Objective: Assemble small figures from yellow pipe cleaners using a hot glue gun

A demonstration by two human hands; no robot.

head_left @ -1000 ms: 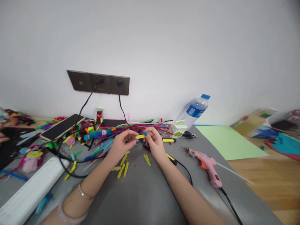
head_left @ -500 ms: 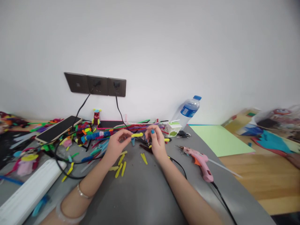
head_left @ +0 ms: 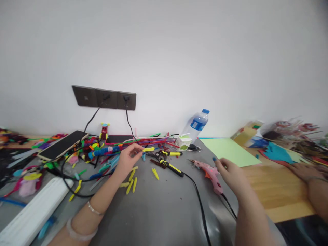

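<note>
In the head view, our left hand [head_left: 128,157] was nearly closed, thumb and forefinger pinching one yellow piece [head_left: 148,149] above the middle of the bench [head_left: 153,212], towards its back edge. We gripped it by one end, probably so the rest stayed exposed. Our right hand [head_left: 229,172] was part open near the bench's right edge, with nothing visible in it. It was close to the pink glue gun [head_left: 208,171] — whether it touched, we could not tell. The gun's nozzle pointed towards the back edge and its grip towards us, perhaps for easy reach. The pliers [head_left: 174,168] lay open between both hands, likely kept handy.

We counted one glue gun, one pair of pliers, one bottle [head_left: 198,123] and one carton [head_left: 183,142], the last two by the back right corner. Five loose yellow strips [head_left: 130,187] lay beside our left forearm, and apparently two more [head_left: 155,173] nearer the pliers — the coloured stems [head_left: 153,140] along the back edge overlapped too much to count.
</note>
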